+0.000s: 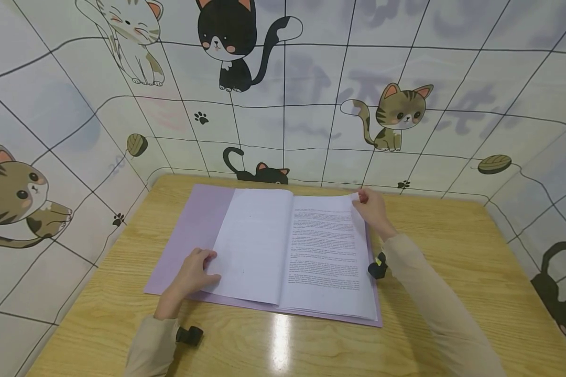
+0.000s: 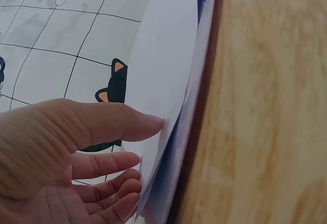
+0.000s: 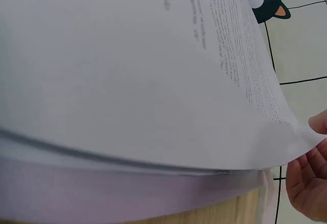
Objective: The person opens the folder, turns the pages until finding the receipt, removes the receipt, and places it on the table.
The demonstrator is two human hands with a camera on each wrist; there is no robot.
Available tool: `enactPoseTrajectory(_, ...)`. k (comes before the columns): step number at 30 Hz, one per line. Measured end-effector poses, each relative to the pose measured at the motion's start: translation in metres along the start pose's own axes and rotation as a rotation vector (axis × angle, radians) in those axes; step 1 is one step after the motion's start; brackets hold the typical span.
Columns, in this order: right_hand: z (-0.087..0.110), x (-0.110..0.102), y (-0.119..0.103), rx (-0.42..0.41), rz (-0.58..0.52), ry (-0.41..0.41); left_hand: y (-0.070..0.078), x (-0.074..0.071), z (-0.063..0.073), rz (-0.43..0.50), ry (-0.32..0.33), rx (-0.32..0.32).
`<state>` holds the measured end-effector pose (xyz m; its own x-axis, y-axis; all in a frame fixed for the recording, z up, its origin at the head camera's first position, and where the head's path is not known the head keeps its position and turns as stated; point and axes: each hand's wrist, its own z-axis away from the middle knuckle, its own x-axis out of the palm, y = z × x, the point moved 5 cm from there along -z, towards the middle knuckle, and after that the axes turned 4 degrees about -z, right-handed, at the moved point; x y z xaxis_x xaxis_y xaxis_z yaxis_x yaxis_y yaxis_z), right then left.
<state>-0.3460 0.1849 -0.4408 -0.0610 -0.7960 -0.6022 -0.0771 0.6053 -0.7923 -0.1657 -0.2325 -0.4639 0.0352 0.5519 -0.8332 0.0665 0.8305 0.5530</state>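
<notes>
A folder with a light purple cover lies spread on the table, holding a stack of white sheets. The left page looks blank, while the right page carries dense printed text. My right hand pinches the top right corner of the printed page between thumb and fingers; in the right wrist view that sheet curves up towards the fingers. At the lower left of the blank page rests my left hand, loosely spread, its thumb touching the paper near the edge.
The wooden table has its back edge against a wall covering printed with cartoon cats and grid lines, which also runs along both sides. A small black device sits at my left wrist, another black device at my right.
</notes>
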Motion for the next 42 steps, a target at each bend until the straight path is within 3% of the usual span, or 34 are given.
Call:
enactPoseTrajectory(7,0.004,0.0,0.004,0.103,-0.115,-0.097,-0.001,0.001,-0.001,0.016,0.0,0.002)
enactPoseTrajectory(17,0.021,0.006,0.001,0.279,-0.277,-0.359,-0.003,0.002,-0.001,0.024,0.004,0.007)
enactPoseTrajectory(22,0.031,0.008,-0.01,0.259,-0.4,-0.473,-0.002,0.001,-0.001,0.022,0.004,0.01)
enactPoseTrajectory(28,0.038,0.009,-0.023,0.237,-0.506,-0.532,-0.002,0.001,-0.001,0.021,0.005,0.008)
enactPoseTrajectory(42,0.053,0.011,-0.056,0.181,-0.603,-0.657,-0.002,0.001,-0.002,0.02,-0.003,-0.01)
